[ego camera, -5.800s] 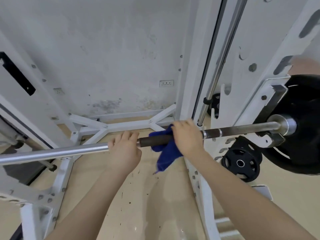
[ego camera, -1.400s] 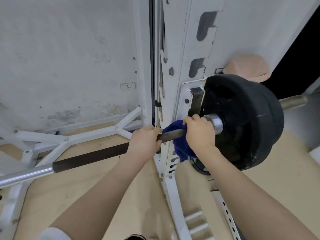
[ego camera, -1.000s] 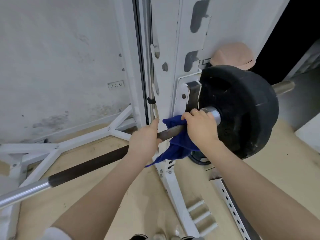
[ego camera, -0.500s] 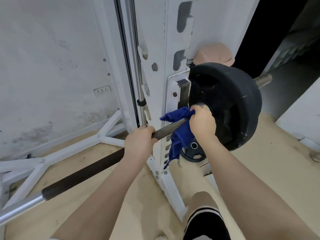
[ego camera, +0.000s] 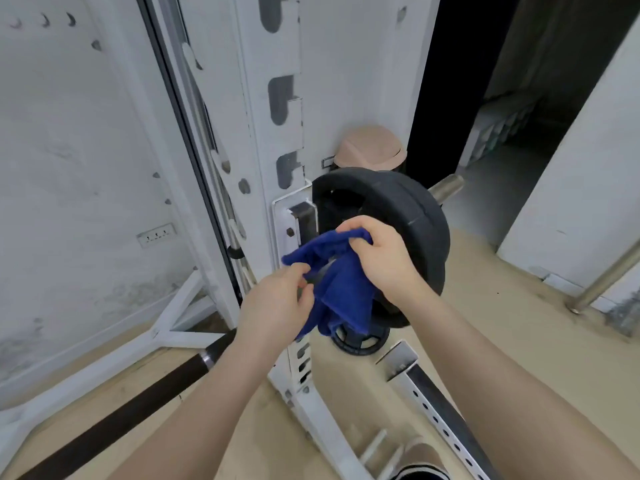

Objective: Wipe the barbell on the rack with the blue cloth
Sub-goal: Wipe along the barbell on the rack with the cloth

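Released from the barbell (ego camera: 114, 420), the left hand (ego camera: 277, 306) now pinches the blue cloth (ego camera: 332, 285) beside the right hand (ego camera: 381, 258), whose grip bunches it against the weight plate (ego camera: 415, 216) (bar mostly hidden here). Risk: cloth snagging on the rack (ego camera: 287, 230).

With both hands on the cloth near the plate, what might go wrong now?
1. Both the left hand and right hand hold the blue cloth, so neither appears to steady the barbell; a hard wipe might roll it.
2. The cloth hangs beside the black plate and the rack upright; it could catch there.
3. The fingers work near the plate and hook and could be pinched.
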Available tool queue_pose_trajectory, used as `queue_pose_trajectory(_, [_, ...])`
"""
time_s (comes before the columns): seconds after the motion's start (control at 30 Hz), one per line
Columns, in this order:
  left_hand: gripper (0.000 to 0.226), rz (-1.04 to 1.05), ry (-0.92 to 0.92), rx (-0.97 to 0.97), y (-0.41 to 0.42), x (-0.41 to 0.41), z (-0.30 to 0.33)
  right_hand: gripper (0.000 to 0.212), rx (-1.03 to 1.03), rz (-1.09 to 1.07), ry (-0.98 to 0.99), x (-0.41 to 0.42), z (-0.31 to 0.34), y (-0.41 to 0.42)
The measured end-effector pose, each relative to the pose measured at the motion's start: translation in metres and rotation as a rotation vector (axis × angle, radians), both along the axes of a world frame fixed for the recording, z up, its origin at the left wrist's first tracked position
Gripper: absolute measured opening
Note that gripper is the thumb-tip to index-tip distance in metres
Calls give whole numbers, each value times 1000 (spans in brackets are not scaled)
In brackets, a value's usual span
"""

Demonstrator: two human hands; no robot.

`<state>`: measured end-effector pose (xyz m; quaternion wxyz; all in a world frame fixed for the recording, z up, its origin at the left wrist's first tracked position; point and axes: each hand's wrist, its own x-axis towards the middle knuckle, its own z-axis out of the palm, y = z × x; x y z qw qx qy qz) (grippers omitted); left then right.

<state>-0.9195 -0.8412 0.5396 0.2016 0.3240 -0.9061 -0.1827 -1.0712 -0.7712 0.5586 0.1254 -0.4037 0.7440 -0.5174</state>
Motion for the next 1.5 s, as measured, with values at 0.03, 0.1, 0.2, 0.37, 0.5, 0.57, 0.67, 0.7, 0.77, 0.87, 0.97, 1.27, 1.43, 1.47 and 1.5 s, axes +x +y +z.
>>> queue_pose_trajectory(0.03, [31,-32,40,-11,5,-8,5,30,-94,-50,-72,-7,11,7])
queue_pose_trajectory(0.1, [26,-75,109,-76,13,-26,15,25,-246,-162,-201,-26,27,19])
queue_pose_trajectory(0.2, [28,-97,172,-94,21,-55,31,14,-336,-321,-364,-63,42,31])
queue_pose_trajectory(0.37, [49,-239,163,-165,24,-106,46,7,-328,-424,-483,-120,37,34])
queue_pose_trajectory(0.5, [51,-244,133,-269,24,-147,52,9,-359,-459,-714,-174,28,26])
queue_pose_trajectory(0.57, [52,-214,129,-339,24,-169,55,15,-401,-516,-846,-207,28,23])
queue_pose_trajectory(0.67, [51,-144,89,-346,26,-202,63,17,-388,-544,-918,-252,30,13])
queue_pose_trajectory(0.7, [52,-122,67,-333,27,-212,66,18,-366,-533,-889,-264,30,8])
queue_pose_trajectory(0.77, [56,-72,-5,-310,29,-228,71,19,-310,-465,-749,-280,33,-5])
queue_pose_trajectory(0.87, [47,14,-238,-337,35,-247,80,29,-278,-201,-500,-282,33,-23])
queue_pose_trajectory(0.97, [60,127,-520,-341,39,-261,80,30,-44,213,-19,-274,-2,-35])
queue_pose_trajectory(1.27, [105,329,-628,-293,44,-282,55,36,138,503,1045,-298,-73,-63])
queue_pose_trajectory(1.43, [106,354,-576,-273,46,-283,58,34,449,178,912,-338,-62,-73])
queue_pose_trajectory(1.47, [105,360,-565,-253,45,-285,59,34,373,233,921,-324,-64,-72])
queue_pose_trajectory(1.5, [104,371,-561,-239,45,-286,59,32,262,316,905,-306,-67,-68])
